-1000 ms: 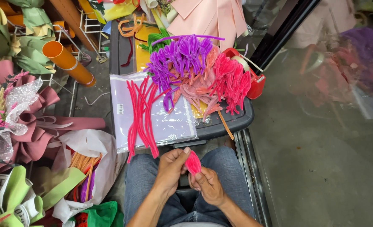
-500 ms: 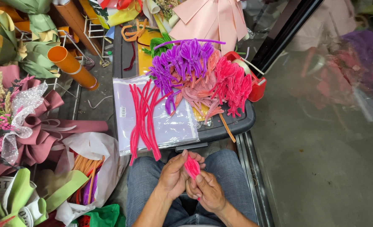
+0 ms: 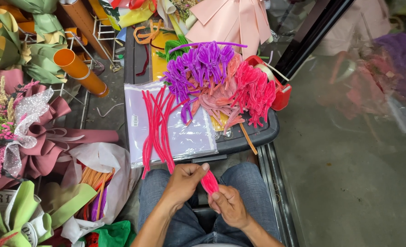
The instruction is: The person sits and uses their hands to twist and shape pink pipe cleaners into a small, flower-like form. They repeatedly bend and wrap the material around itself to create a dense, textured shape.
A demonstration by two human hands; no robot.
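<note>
Both my hands meet over my lap on one small folded hot-pink pipe cleaner piece (image 3: 209, 182). My left hand (image 3: 183, 180) pinches its upper end, and my right hand (image 3: 228, 206) grips its lower end. Just beyond my knees a dark plastic lid (image 3: 251, 135) carries a clear plastic bag (image 3: 191, 137) with several straight pink pipe cleaners (image 3: 156, 126) lying on it. Heaps of folded purple pieces (image 3: 198, 64), pale pink pieces (image 3: 219, 101) and hot-pink pieces (image 3: 255, 89) fill the lid's far side.
A red tape dispenser (image 3: 278, 89) sits at the lid's right corner. Orange tubes (image 3: 79, 72), green and maroon wrapped bouquets (image 3: 26, 132) and a white bag of sticks (image 3: 97, 178) crowd the floor on the left. Pink paper sheets (image 3: 232, 20) lie behind. A glass panel (image 3: 349, 128) stands right.
The view has shifted slightly. My hands keep working the same pink piece; my left fingers have moved up on its top end.
</note>
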